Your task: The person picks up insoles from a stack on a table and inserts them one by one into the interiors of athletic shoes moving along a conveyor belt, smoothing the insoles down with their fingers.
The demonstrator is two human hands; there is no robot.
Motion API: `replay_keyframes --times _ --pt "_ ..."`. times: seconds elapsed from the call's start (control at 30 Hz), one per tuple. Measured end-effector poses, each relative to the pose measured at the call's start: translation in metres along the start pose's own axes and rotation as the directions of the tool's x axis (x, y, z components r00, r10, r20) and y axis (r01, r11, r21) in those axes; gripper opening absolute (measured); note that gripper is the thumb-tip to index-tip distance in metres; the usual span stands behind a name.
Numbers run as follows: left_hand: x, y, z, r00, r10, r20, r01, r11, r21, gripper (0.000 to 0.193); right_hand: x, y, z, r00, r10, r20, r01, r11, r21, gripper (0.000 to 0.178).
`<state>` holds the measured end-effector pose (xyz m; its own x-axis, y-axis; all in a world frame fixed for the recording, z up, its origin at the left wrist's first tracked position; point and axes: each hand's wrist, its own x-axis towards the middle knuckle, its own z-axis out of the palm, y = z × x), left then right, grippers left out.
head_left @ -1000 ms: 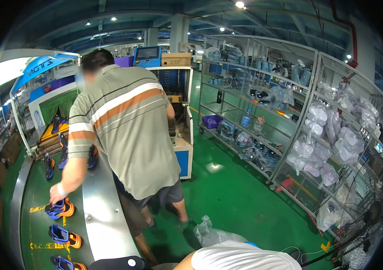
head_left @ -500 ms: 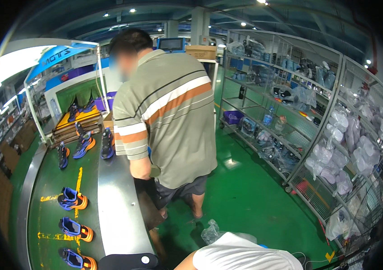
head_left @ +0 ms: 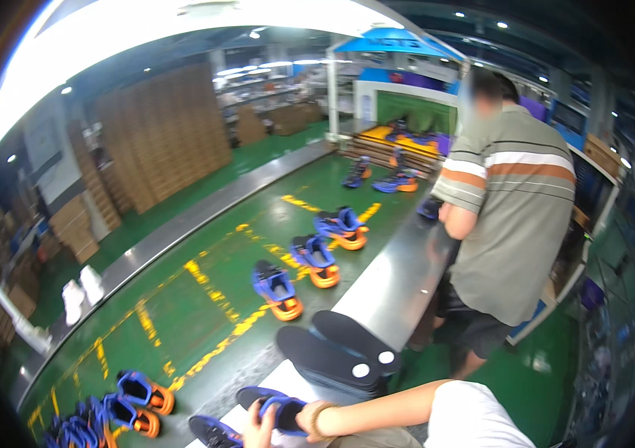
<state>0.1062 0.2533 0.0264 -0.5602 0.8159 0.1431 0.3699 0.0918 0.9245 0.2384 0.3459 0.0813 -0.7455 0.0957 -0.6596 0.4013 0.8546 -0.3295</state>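
At the lower edge, my left hand grips the side of a blue and black sneaker. My right hand, with a beaded bracelet at the wrist, reaches to the same sneaker's opening; its fingertips are partly hidden inside. Another blue and black sneaker lies just left of my left hand, cut by the picture's edge. Just beyond my hands is a stack of black insoles, the top ones bearing white round dots, on the metal ledge.
A green conveyor belt with yellow marks carries several blue and orange sneakers. More sneakers cluster at lower left. White shoes stand on the far metal rail. A co-worker in a striped shirt stands right of the ledge, near a yellow-rollered machine opening.
My view has swung left, so the belt fills the middle and the co-worker sits farther right. Both my hands and the sneaker they hold have come into view.
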Motion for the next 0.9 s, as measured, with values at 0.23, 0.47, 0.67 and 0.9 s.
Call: replay_keyframes --times 0.23,0.47,0.67,0.9 --pt "-0.028 0.030 0.012 0.971 0.224 -0.081 -0.176 0.903 0.392 0.037 -0.009 -0.005 0.010 0.982 0.100 -0.161 -0.118 0.987 -0.111 0.052" --pt "-0.017 0.020 0.014 0.993 0.117 -0.015 -0.105 0.934 0.341 0.036 -0.018 -0.014 -0.013 0.986 0.099 -0.138 -0.140 0.933 -0.332 0.021" --pt "-0.003 -0.015 0.008 0.990 -0.131 0.050 0.138 0.973 -0.186 0.036 -0.002 -0.004 0.011 0.987 -0.004 -0.163 -0.062 0.916 -0.397 0.022" --pt "-0.001 -0.012 0.021 0.993 -0.121 -0.007 0.121 0.992 -0.025 0.039 0.032 0.032 0.036 0.893 -0.226 -0.389 0.054 0.912 -0.407 0.020"
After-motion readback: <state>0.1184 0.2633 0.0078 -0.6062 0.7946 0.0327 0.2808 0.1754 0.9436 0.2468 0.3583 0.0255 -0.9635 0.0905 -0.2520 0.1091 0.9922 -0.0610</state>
